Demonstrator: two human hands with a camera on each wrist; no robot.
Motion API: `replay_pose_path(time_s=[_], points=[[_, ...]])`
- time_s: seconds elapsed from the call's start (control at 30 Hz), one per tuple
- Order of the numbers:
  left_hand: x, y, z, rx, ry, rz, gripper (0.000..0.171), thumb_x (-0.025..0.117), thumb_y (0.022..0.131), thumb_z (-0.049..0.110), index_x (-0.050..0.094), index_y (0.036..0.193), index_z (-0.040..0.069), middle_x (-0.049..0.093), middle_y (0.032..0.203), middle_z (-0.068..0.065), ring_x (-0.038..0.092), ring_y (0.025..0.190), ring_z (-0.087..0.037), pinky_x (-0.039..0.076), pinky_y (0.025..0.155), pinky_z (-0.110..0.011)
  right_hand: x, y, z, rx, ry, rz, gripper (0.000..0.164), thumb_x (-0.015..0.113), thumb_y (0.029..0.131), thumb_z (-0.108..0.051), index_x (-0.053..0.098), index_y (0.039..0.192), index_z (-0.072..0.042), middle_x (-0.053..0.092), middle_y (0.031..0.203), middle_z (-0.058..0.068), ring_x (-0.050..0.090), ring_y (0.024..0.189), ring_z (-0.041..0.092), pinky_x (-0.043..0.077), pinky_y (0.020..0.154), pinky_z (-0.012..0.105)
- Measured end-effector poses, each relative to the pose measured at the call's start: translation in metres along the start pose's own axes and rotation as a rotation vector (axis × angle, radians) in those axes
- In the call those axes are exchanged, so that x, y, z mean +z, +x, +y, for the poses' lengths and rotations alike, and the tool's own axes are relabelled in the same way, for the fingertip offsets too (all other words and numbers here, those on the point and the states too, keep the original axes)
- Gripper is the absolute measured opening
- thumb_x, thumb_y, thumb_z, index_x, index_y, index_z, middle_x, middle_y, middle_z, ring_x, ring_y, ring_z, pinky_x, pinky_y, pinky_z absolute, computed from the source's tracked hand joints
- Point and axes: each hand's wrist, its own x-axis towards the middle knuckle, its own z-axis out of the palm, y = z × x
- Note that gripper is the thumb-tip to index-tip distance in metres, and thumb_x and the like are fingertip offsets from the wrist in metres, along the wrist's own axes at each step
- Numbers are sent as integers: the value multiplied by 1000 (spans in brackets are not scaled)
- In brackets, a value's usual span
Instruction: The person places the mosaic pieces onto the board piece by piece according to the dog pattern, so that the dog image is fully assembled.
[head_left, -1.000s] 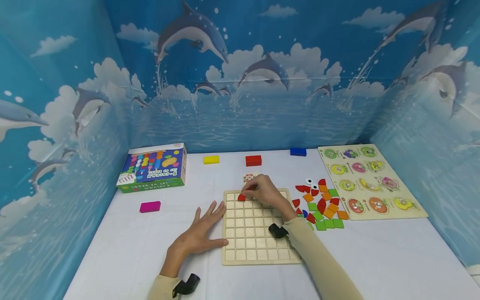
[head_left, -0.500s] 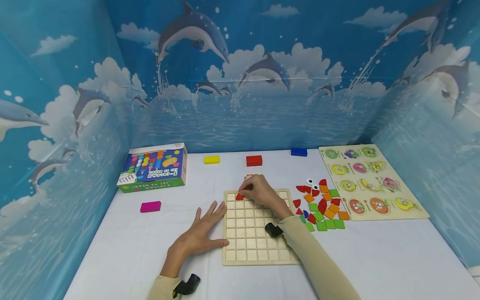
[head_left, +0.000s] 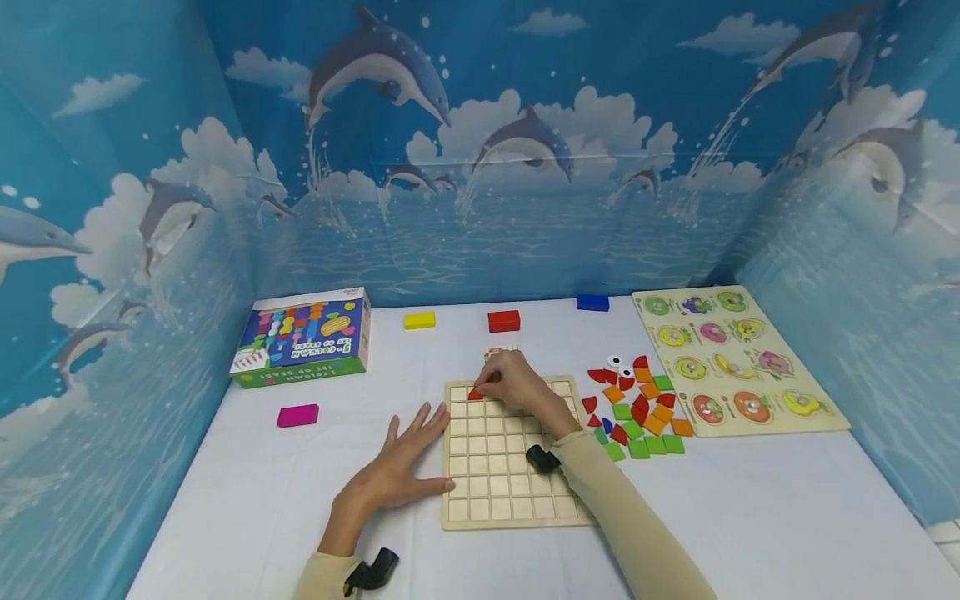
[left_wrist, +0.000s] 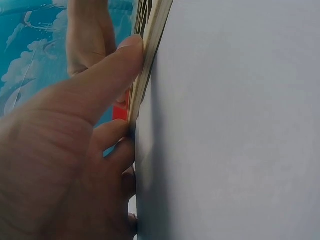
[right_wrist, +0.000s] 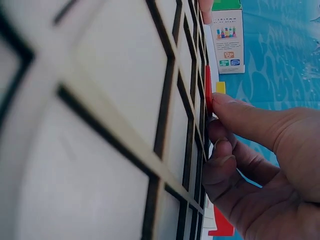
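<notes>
A pale wooden grid board (head_left: 477, 465) lies on the white table in front of me. At its far row, near the far left corner, my right hand (head_left: 517, 385) pinches a small red tile (head_left: 476, 395). In the right wrist view, the thumb presses on that red tile (right_wrist: 208, 90), which stands slightly proud of the grid; its full outline is hidden by the fingers. My left hand (head_left: 392, 473) lies with fingers spread at the board's left side. Its thumb (left_wrist: 112, 67) and fingertips touch the board's edge in the left wrist view.
Loose red, orange, green and blue tiles (head_left: 638, 448) lie right of the board, with two eye discs (head_left: 626, 372). A fruit puzzle board (head_left: 731, 358) is farther right. A toy box (head_left: 303, 337), a magenta block (head_left: 297, 415), yellow, red and blue blocks and a partly covered card (head_left: 495, 350) stand around.
My right hand has shifted slightly left along the far row with the red tile, bringing it nearer the far left corner. The left hand has stayed at the board's edge.
</notes>
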Motion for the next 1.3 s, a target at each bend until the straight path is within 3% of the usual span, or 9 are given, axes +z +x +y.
replay_pose_path(time_s=[0.23, 0.43, 0.5, 0.8, 1.1, 1.3], points=[[1, 0, -1, -15, -6, 6, 102, 87, 92, 41, 29, 172, 16, 19, 180, 3, 4, 168, -25, -11, 134, -61, -7, -8, -2, -16, 14, 24, 10, 81, 96, -5, 84, 102, 1, 78, 91, 6, 63, 76, 9, 56, 68, 24], [3, 2, 0, -7, -1, 11, 101, 87, 92, 41, 30, 172, 16, 20, 180, 3, 5, 168, -24, -11, 134, -60, -44, -31, -2, -116, 22, 105, 20, 80, 96, -3, 80, 115, 6, 74, 89, 8, 66, 78, 21, 62, 72, 37], [4, 3, -1, -9, 5, 8, 102, 87, 92, 41, 30, 172, 16, 20, 180, 3, 4, 168, -24, -11, 134, -60, -58, -41, 3, -111, 9, 129, 21, 80, 96, -2, 80, 115, 6, 74, 89, 8, 66, 78, 22, 62, 72, 39], [6, 3, -3, -20, 7, 14, 103, 88, 90, 41, 30, 171, 16, 19, 180, 3, 4, 168, -23, -11, 134, -59, -101, -74, 29, 72, -57, 192, 19, 74, 102, -8, 81, 119, -1, 80, 106, 10, 68, 86, 22, 60, 74, 30], [5, 2, 0, -1, -13, 9, 102, 87, 91, 41, 30, 171, 14, 18, 180, 1, 3, 168, -25, -13, 133, -60, -129, -96, 54, 192, -96, 237, 22, 78, 101, -14, 81, 117, 1, 80, 106, 13, 69, 92, 27, 57, 71, 25], [3, -1, 0, -14, -17, 15, 103, 88, 91, 40, 29, 172, 16, 19, 180, 1, 4, 168, -24, -13, 134, -58, -140, -108, 70, 333, -101, 110, 15, 83, 97, -18, 84, 103, -3, 77, 94, 8, 63, 79, 22, 55, 65, 26]])
